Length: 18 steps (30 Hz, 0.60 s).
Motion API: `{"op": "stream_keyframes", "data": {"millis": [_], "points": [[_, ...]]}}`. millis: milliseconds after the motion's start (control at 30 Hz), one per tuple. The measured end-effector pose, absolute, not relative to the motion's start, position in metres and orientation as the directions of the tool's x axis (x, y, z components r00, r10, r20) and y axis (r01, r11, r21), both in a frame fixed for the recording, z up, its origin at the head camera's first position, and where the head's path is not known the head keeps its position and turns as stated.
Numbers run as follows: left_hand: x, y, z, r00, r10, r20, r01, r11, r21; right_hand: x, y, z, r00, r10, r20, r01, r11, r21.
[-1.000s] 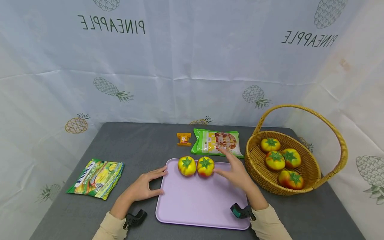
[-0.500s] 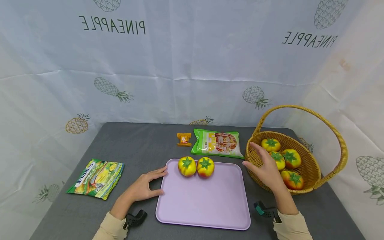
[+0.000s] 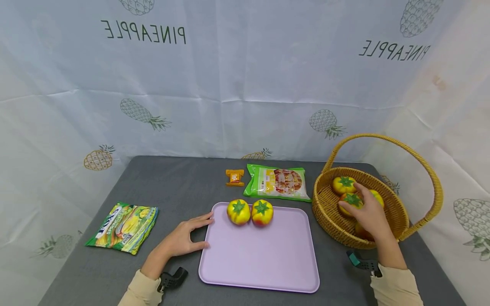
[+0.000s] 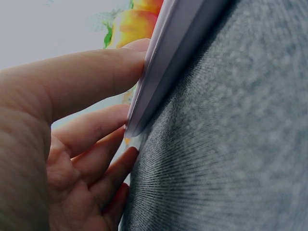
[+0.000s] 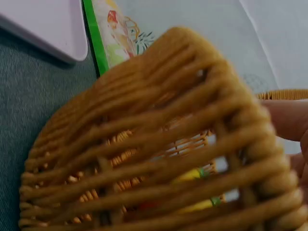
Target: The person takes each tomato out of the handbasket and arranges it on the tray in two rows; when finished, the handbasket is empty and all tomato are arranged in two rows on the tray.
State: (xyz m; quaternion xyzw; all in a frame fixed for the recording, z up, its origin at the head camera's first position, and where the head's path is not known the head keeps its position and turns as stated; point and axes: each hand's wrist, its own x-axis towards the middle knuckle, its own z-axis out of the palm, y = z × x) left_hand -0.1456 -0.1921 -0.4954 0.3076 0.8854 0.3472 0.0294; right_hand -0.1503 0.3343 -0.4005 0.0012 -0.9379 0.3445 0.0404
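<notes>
In the head view, my left hand point(image 3: 181, 240) rests by the left edge of a lilac tray point(image 3: 256, 259), thumb and fingertips at its rim. The left wrist view shows the thumb point(image 4: 110, 72) against the tray's outer side point(image 4: 166, 62), fingers spread below. My right hand point(image 3: 371, 214) reaches into a wicker basket point(image 3: 325, 221), thumb and forefinger spread either side of a yellow-red persimmon-like fruit point(image 3: 350, 199). Another such fruit point(image 3: 343, 185) lies behind it; others are partly hidden under the hand. In the right wrist view the basket wall point(image 5: 144, 159) hides most of the hand.
Two similar fruits, one left point(image 3: 238, 211) and one right point(image 3: 262, 212), sit at the tray's back edge. Behind are a small orange packet point(image 3: 235, 177) and a green-edged food bag point(image 3: 279, 182). A green-yellow packet point(image 3: 124, 227) lies left. The basket handle point(image 3: 425, 161) arches over the basket.
My right hand has moved right, from beside the right-hand fruit on the tray to over the fruits in the basket. The left hand and the tray have stayed put.
</notes>
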Motion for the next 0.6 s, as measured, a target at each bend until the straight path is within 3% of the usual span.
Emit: {"op": "stream_keyframes", "data": {"millis": [333, 600], "points": [[-0.146, -0.192, -0.494, -0.811, 0.568, 0.141, 0.513, 0.573, 0.639, -0.158, 0.348, -0.409, -0.997, 0.042, -0.07, 0.074, 0.824, -0.561], [-0.147, -0.192, -0.495, -0.806, 0.572, 0.156, 0.525, 0.567, 0.635, -0.163, 0.352, -0.415, -0.996, 0.033, -0.088, 0.073, 0.856, -0.512]]}}
